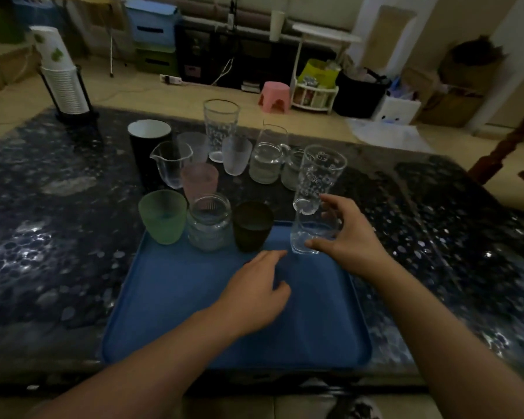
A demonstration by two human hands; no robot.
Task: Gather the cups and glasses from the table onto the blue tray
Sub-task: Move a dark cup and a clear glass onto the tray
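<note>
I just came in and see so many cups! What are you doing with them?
A person is moving cups and glasses onto the blue tray. The right hand holds a tall clear glass at the tray's far edge; the left hand hovers open over the tray. A green cup, a jar and a dark cup stand there; more wait behind.

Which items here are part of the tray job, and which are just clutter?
Job: blue tray; green cup, glass jar, dark cup on it; short glass in right hand; printed tall glass; pink cup.

Clutter: paper cup stack, pink stool.
</note>
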